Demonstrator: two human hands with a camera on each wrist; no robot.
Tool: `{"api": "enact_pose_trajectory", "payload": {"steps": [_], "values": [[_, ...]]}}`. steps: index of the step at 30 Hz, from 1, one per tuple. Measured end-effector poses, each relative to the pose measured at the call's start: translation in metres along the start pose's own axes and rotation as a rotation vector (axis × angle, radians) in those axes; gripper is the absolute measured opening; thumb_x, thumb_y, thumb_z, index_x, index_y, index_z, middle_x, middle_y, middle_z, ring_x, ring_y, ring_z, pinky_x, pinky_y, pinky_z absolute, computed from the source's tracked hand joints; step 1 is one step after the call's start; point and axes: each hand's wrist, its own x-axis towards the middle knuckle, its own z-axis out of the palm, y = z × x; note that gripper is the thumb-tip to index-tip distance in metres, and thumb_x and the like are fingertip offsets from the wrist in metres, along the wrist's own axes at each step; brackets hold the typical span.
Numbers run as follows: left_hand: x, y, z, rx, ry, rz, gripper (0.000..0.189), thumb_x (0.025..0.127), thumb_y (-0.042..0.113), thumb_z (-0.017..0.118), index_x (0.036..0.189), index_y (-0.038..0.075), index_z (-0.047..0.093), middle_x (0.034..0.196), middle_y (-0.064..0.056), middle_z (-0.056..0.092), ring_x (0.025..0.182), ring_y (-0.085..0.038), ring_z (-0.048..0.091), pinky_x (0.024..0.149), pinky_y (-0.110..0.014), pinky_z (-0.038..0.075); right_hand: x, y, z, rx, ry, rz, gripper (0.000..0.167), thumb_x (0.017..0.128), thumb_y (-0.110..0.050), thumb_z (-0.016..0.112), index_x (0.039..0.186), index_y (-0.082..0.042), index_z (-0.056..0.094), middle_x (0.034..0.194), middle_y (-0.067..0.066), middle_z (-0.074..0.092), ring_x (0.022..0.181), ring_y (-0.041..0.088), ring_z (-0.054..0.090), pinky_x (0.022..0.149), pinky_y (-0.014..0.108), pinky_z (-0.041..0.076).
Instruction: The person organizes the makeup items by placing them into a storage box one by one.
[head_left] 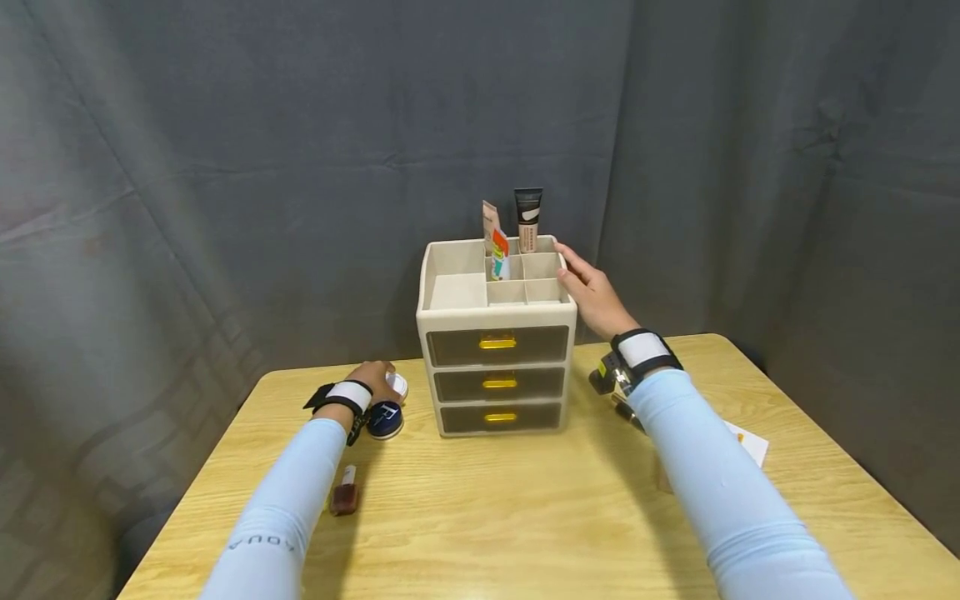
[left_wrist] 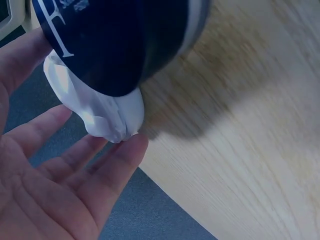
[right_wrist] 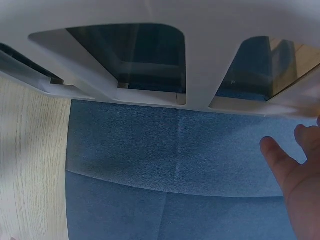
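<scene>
A cream desktop organizer (head_left: 497, 315) with several drawers stands mid-table. Its top compartments hold a black-capped tube (head_left: 528, 218), a beige tube (head_left: 491, 221) and a small white-and-orange tube (head_left: 500, 258). My right hand (head_left: 596, 300) rests against the organizer's upper right rim, fingers extended. Left of the organizer, my left hand (head_left: 372, 380) holds a white rounded item with a wavy edge (left_wrist: 97, 107) between its fingers; its exact kind is unclear. Right beside that hand is a dark blue round jar (head_left: 386, 419), which partly covers the white item in the left wrist view.
A dark red nail polish bottle (head_left: 345, 495) with a white cap is near the left forearm. Under the right forearm lie a dark slim item (head_left: 627, 410) and a white card-like piece (head_left: 752, 444), both partly hidden. Grey curtain (head_left: 360, 167) hangs behind the table.
</scene>
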Motion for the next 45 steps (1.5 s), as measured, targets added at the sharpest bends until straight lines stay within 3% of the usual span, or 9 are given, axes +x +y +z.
{"api": "enact_pose_trajectory", "payload": {"steps": [14,20,24,32,39,45], "values": [[-0.007,0.004,-0.003,-0.021,-0.003,-0.001,0.073,0.073,0.025,0.084,0.131,-0.008,0.053,0.109,-0.022,0.064,0.088,-0.029,0.061,0.078,-0.043,0.052,-0.001,-0.006,0.0,0.021,-0.015,-0.017,0.05,0.105,-0.018,0.042,0.153,-0.01,0.03,0.157,0.005,0.025,0.142,0.019,0.023,0.113,0.035,0.022],[-0.01,-0.003,-0.003,-0.048,0.012,-0.02,0.074,0.069,0.025,0.085,0.129,-0.007,0.055,0.105,-0.021,0.063,0.084,-0.029,0.06,0.073,-0.041,0.052,-0.007,-0.028,0.006,0.052,-0.054,-0.007,0.049,0.105,-0.009,0.039,0.152,0.0,0.026,0.157,0.014,0.021,0.143,0.025,0.02,0.113,0.037,0.021],[-0.01,-0.006,-0.006,-0.027,0.041,0.0,0.074,0.068,0.027,0.085,0.127,-0.007,0.057,0.104,-0.021,0.063,0.085,-0.029,0.059,0.072,-0.039,0.052,-0.01,-0.038,0.008,0.035,-0.054,0.0,0.049,0.105,-0.007,0.039,0.151,0.002,0.026,0.157,0.015,0.022,0.143,0.026,0.021,0.113,0.037,0.021],[-0.012,-0.004,-0.026,0.021,0.085,0.015,0.067,0.073,0.03,0.083,0.125,-0.005,0.06,0.115,-0.023,0.064,0.096,-0.033,0.06,0.08,-0.042,0.051,-0.008,-0.038,0.009,0.031,-0.05,-0.019,0.048,0.104,-0.006,0.04,0.15,0.004,0.027,0.156,0.016,0.023,0.143,0.027,0.022,0.113,0.037,0.021],[-0.02,-0.004,-0.048,0.018,0.093,0.077,0.068,0.076,0.03,0.081,0.127,-0.008,0.058,0.121,-0.025,0.061,0.101,-0.036,0.06,0.083,-0.043,0.05,-0.005,-0.039,0.01,-0.005,-0.054,-0.002,0.049,0.104,-0.008,0.04,0.15,0.003,0.027,0.156,0.016,0.024,0.142,0.028,0.023,0.113,0.038,0.022],[-0.032,0.004,-0.068,0.0,0.079,0.111,0.071,0.077,0.031,0.08,0.13,-0.008,0.056,0.121,-0.025,0.061,0.095,-0.03,0.061,0.078,-0.04,0.05,0.001,-0.029,0.01,0.022,-0.065,0.005,0.05,0.104,-0.009,0.041,0.151,0.0,0.026,0.157,0.014,0.023,0.143,0.027,0.022,0.113,0.039,0.021]]}}
